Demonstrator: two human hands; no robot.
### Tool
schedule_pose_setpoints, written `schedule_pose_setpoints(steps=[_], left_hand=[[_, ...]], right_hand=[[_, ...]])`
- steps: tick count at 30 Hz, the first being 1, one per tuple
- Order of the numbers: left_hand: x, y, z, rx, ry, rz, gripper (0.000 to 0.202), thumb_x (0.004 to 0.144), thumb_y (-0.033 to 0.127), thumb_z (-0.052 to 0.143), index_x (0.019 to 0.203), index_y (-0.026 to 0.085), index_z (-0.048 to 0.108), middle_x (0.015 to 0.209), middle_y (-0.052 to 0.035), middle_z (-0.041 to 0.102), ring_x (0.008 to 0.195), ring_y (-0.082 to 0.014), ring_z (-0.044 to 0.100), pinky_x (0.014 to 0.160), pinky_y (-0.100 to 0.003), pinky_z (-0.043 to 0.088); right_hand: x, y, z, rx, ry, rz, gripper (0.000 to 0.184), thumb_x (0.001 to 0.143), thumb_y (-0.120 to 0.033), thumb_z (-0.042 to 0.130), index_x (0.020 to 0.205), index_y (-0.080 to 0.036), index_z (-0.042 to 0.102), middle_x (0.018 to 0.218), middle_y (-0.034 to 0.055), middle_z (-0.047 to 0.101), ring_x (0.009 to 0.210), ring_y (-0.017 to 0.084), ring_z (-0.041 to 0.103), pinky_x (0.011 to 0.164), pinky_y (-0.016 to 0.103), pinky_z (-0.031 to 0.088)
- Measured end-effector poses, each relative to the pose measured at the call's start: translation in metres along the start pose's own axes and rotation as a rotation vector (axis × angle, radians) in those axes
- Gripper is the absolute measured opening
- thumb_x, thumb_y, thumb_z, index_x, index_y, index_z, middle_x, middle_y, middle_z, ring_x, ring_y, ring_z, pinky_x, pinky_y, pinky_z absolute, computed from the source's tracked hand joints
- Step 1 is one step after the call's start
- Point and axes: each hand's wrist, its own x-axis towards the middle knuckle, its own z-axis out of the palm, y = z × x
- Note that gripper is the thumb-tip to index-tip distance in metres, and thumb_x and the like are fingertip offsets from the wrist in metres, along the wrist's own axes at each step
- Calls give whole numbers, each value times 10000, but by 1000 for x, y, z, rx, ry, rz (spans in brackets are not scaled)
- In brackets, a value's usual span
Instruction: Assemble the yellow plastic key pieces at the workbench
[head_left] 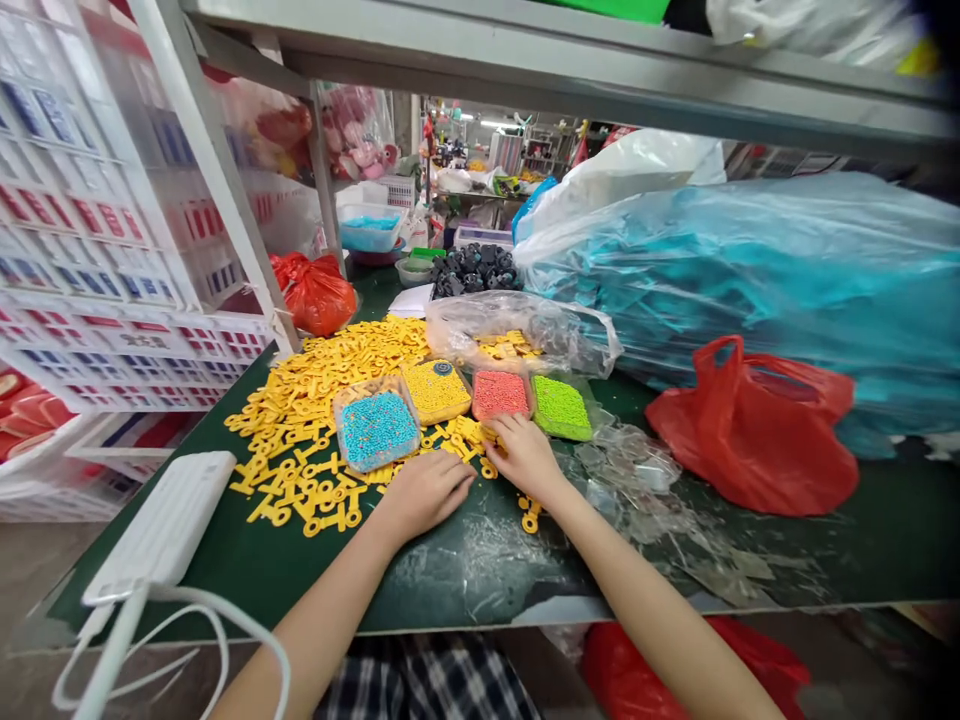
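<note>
My left hand rests low over the green tabletop, just in front of the yellow plastic pieces. Its fingers are loosely bent with the thumb apart, and nothing shows in them. My right hand reaches to a few yellow pieces by the front of a tub of red beads; its fingers are apart from the thumb. Left of that tub stand a tub of yellow beads with a dark round disc on it and a tub of blue beads. Green beads fill the tub on the right.
A red plastic bag and clear plastic scraps lie right. Large bags of teal material stand behind. A white power bank with cables lies at the left edge. A metal shelf frame and stacked crates border the left.
</note>
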Motion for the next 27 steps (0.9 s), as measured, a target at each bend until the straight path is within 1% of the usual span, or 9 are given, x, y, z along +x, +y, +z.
schedule_pose_setpoints(steps=[4, 6, 9, 12, 16, 18, 20, 23, 27], left_hand=[[-1, -6, 12, 97, -76, 2, 322, 892, 100, 459, 1175, 172, 595, 1188, -120, 632, 1081, -247, 574, 901, -407, 476], [-1, -10, 18, 139, -100, -44, 409, 874, 54, 449, 1253, 170, 550, 1284, -128, 586, 1164, -251, 534, 947, -420, 453], [1, -14, 23, 153, -138, -105, 379, 890, 74, 460, 1239, 182, 564, 1237, -109, 617, 1141, -238, 550, 937, -405, 453], [2, -16, 21, 149, -141, -109, 269, 910, 125, 493, 1136, 185, 626, 1082, -82, 679, 1035, -222, 597, 893, -380, 473], [-1, -16, 9, 121, 18, -106, 223, 946, 191, 475, 1091, 167, 644, 1001, -83, 718, 941, -204, 647, 829, -350, 515], [-5, -15, 1, 61, 142, -141, 233, 960, 224, 460, 1088, 169, 646, 975, -82, 729, 888, -184, 672, 798, -326, 534], [-8, -14, -5, -6, 190, -149, 227, 960, 249, 467, 1051, 183, 664, 936, -72, 738, 858, -171, 687, 781, -309, 546], [-10, -12, -10, -70, 90, -118, 213, 947, 265, 492, 969, 193, 692, 908, -61, 743, 850, -170, 693, 760, -297, 552], [-7, -9, -11, -134, -136, -84, 224, 943, 254, 490, 929, 190, 704, 972, -59, 729, 875, -166, 672, 764, -288, 536]], right_hand=[[2, 6, 2, -2, -37, 2, 212, 918, -250, 509, 1077, -173, 626, 1092, 87, 667, 979, 240, 551, 827, 357, 420], [1, 7, 0, 3, -25, 17, 224, 945, -266, 463, 1034, -174, 647, 1038, 84, 688, 966, 244, 554, 822, 360, 415], [-1, 8, -6, 82, 47, 79, 254, 954, -275, 434, 983, -171, 664, 979, 93, 701, 952, 243, 569, 825, 356, 417], [-6, 7, -13, 333, 63, 107, 216, 921, -281, 491, 1020, -178, 654, 963, 73, 703, 871, 200, 609, 778, 306, 442], [-13, -1, -16, 572, -124, 14, 211, 893, -285, 538, 1041, -188, 653, 895, 34, 711, 727, 154, 622, 685, 264, 448], [-15, -6, -17, 563, -160, -41, 232, 890, -286, 558, 1078, -183, 647, 954, 54, 708, 786, 165, 632, 723, 279, 455], [-17, -10, -18, 513, -195, -105, 312, 861, -326, 621, 1132, -172, 629, 1025, 84, 692, 886, 196, 628, 775, 309, 459], [-18, -11, -20, 425, -273, -197, 418, 786, -371, 717, 1140, -165, 632, 1046, 94, 677, 982, 234, 594, 836, 349, 450], [-18, -9, -21, 348, -286, -233, 374, 747, -398, 751, 1039, -177, 675, 993, 77, 664, 963, 239, 564, 838, 366, 438]])
